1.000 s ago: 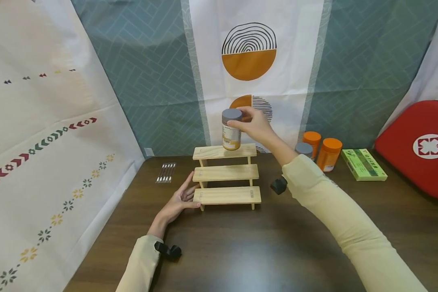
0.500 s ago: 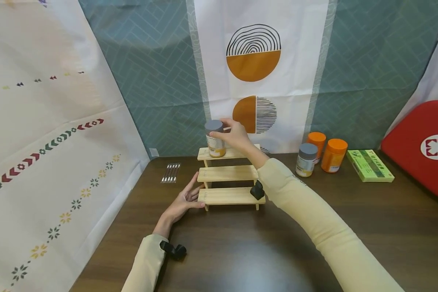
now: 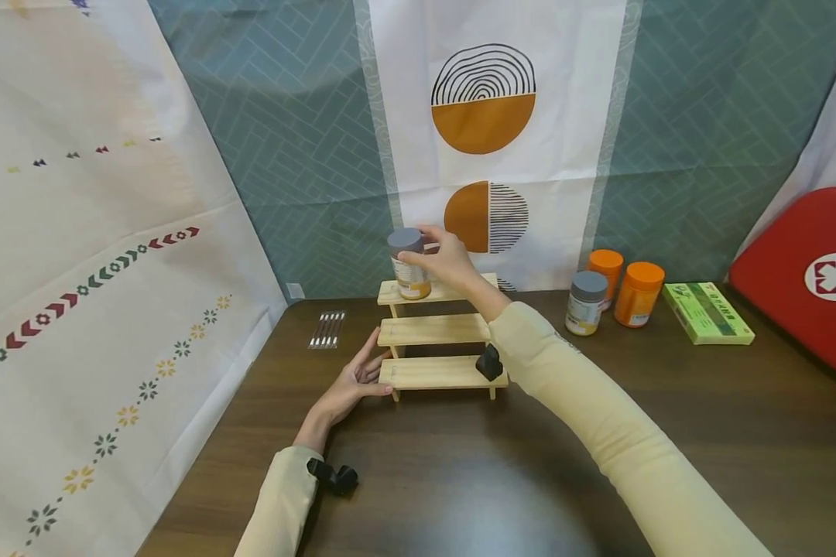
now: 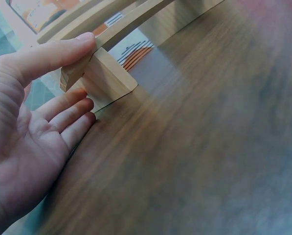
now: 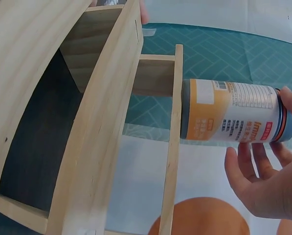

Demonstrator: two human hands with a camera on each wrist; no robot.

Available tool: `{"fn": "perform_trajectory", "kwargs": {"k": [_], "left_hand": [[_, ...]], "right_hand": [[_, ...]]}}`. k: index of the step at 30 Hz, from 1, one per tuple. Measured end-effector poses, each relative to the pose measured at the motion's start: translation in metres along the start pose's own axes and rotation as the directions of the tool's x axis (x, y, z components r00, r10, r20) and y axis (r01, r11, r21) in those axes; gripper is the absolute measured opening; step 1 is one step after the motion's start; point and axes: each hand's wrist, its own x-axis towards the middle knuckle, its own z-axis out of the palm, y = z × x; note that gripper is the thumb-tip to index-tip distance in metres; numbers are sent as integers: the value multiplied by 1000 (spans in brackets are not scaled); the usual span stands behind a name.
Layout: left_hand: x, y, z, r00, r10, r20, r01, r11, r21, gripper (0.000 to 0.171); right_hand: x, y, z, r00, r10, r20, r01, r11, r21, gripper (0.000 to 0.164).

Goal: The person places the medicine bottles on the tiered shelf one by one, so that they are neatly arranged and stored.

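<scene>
A grey-lidded supplement jar [image 3: 414, 288] with a yellow and white label stands upright at the left end of the top tier of a three-step wooden rack [image 3: 435, 330]. Around its lid curl the thumb and fingers of my right hand [image 3: 451, 261]. In the right wrist view, the jar [image 5: 229, 110] has its base right at the top board. My left hand [image 3: 348, 391] is at the rack's left side. Its thumb touches the end of the lowest board, and the left wrist view shows the hand's other fingers [image 4: 75, 128] extended beside the rack's leg.
Another grey-lidded jar [image 3: 585, 304] and two orange jars [image 3: 639, 294] stand right of the rack. Beyond them are a green box [image 3: 709, 313] and a red case [image 3: 801, 286]. Cotton swabs [image 3: 327, 330] lie to the left. A curtain [image 3: 306, 155] hangs behind the table.
My right hand has carried the jar left and down onto the top tier's left end, nearly still over the last half second. The left hand has stayed at the rack.
</scene>
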Motion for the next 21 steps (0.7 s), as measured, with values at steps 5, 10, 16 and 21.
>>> {"fn": "perform_trajectory", "kwargs": {"k": [5, 10, 16, 21], "left_hand": [[2, 2, 0, 1000, -2, -9, 2, 1000, 9, 111], [4, 3, 1, 1000, 0, -12, 0, 1000, 1, 111], [1, 0, 1, 1000, -11, -15, 11, 1000, 8, 112], [0, -1, 1, 1000, -14, -18, 14, 1000, 0, 111]], "right_hand": [[-5, 5, -9, 1000, 13, 8, -13, 1000, 16, 69], [-15, 18, -27, 999, 44, -6, -44, 999, 28, 70], [-33, 37, -54, 997, 75, -12, -74, 996, 44, 66], [-50, 54, -78, 998, 51, -42, -50, 999, 15, 64]]}}
